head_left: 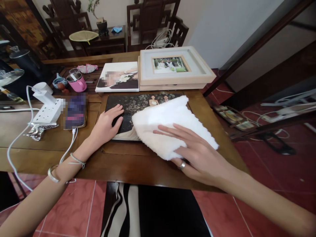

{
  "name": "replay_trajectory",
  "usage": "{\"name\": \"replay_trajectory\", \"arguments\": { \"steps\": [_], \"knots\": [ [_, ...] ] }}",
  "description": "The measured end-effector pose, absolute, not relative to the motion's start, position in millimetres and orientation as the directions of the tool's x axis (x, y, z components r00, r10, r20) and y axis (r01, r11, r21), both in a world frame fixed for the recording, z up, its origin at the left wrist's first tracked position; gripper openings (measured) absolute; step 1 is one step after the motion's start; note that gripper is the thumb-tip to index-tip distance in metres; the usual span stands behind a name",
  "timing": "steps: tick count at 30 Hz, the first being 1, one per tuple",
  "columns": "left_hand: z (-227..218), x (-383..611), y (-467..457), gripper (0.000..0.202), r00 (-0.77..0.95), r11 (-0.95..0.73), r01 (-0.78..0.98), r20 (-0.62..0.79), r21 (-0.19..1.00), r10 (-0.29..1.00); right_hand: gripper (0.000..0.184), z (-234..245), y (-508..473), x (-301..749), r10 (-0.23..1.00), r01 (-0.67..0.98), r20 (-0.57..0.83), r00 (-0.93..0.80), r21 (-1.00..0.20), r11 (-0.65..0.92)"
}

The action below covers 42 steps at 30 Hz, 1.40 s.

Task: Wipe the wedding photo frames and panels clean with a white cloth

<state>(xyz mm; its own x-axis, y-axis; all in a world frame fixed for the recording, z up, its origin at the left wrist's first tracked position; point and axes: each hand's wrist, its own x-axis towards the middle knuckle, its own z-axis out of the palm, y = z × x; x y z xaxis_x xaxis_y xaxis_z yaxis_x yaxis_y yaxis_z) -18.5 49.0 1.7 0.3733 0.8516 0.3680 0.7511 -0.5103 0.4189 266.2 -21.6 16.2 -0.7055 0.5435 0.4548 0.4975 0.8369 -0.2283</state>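
Observation:
A dark photo panel [128, 107] with a couple in formal clothes lies flat on the wooden table. My left hand [107, 123] rests at its left edge, fingers stretched out and holding nothing. A fluffy white cloth [160, 115] covers much of the panel's right side. On top of it lies my right hand [195, 151], with some fingers extended over the cloth and others bent at its near edge, keeping hold of it. The panel's lower right part is hidden under the cloth.
Behind the panel are a white-edged photo block [119, 77] and stacked framed pictures [176, 67]. To the left are a phone [74, 112] on a charging cable, a power strip [49, 110] and a pink mug [77, 82]. The wooden table [138, 168] ends close in front.

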Motion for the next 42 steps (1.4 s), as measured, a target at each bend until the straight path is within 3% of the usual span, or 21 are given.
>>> {"name": "replay_trajectory", "arguments": {
  "steps": [6,11,14,24,28,32,37,42],
  "knots": [
    [-0.6,-23.8,34.2,0.035,0.361,-0.499,0.756,0.365,0.423,0.858,0.019,5.4,11.0,277.4,0.622,0.612,0.455,-0.637,-0.191,0.767],
    [-12.0,-21.7,21.6,0.035,0.371,-0.506,0.757,0.365,0.414,0.854,0.025,-14.3,50.2,296.2,0.769,0.770,0.372,-0.521,-0.183,0.611],
    [-13.9,-22.2,19.1,0.035,0.372,-0.509,0.754,0.369,0.415,0.852,0.027,-20.1,59.3,297.4,0.814,0.821,0.390,-0.430,-0.206,0.532],
    [6.6,-30.4,35.1,0.036,0.376,-0.515,0.750,0.372,0.415,0.848,0.016,4.7,-13.2,276.3,0.653,0.635,0.508,-0.561,-0.241,0.734],
    [28.3,-42.7,43.8,0.037,0.374,-0.511,0.752,0.369,0.416,0.851,0.023,36.2,-39.6,260.8,0.583,0.509,0.456,-0.672,-0.288,0.811],
    [30.2,-45.2,41.1,0.036,0.372,-0.506,0.754,0.363,0.419,0.854,0.022,40.1,-33.9,259.3,0.576,0.506,0.437,-0.690,-0.277,0.817],
    [4.9,-33.8,28.3,0.035,0.373,-0.513,0.746,0.373,0.424,0.850,0.016,4.4,8.8,281.5,0.665,0.654,0.456,-0.591,-0.212,0.726],
    [-12.8,-28.6,20.4,0.034,0.372,-0.509,0.746,0.366,0.430,0.853,0.026,-17.3,44.2,296.5,0.827,0.820,0.394,-0.401,-0.248,0.516]
  ]
}}
